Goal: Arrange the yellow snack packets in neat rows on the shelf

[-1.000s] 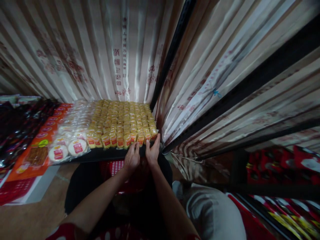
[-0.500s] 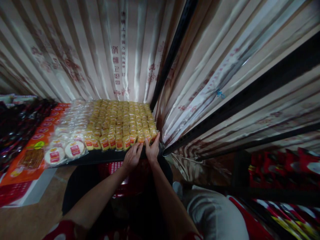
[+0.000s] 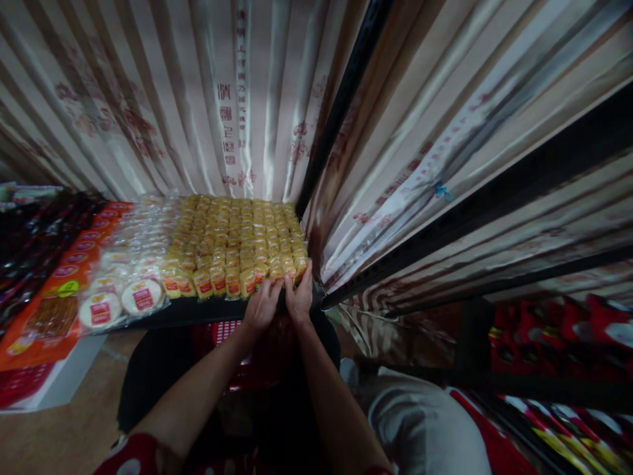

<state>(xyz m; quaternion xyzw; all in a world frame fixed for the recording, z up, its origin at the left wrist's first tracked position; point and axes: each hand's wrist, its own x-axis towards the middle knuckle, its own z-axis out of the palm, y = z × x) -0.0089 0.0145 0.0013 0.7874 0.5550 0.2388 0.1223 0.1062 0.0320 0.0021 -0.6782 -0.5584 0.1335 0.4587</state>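
Observation:
Rows of small yellow cakes in clear wrappers with red labels stand packed together on a dark shelf. At the front right corner of these rows, my right hand closes round the end packets, thumb on the left and fingers along the right side. Close beside it, my left hand has its bent fingers on the front packets just to the left. The packets hide part of the fingertips of both hands.
Round white wrapped cakes, an orange package and dark shiny packets lie to the left. Pleated curtains and a black post stand behind. Below is a red basket. A person's pale-trousered leg is at the right.
The view has shifted slightly, so the shelf goods appear a little further left. My hands stay at the same front right corner, with the left fingers slightly nearer the right hand.

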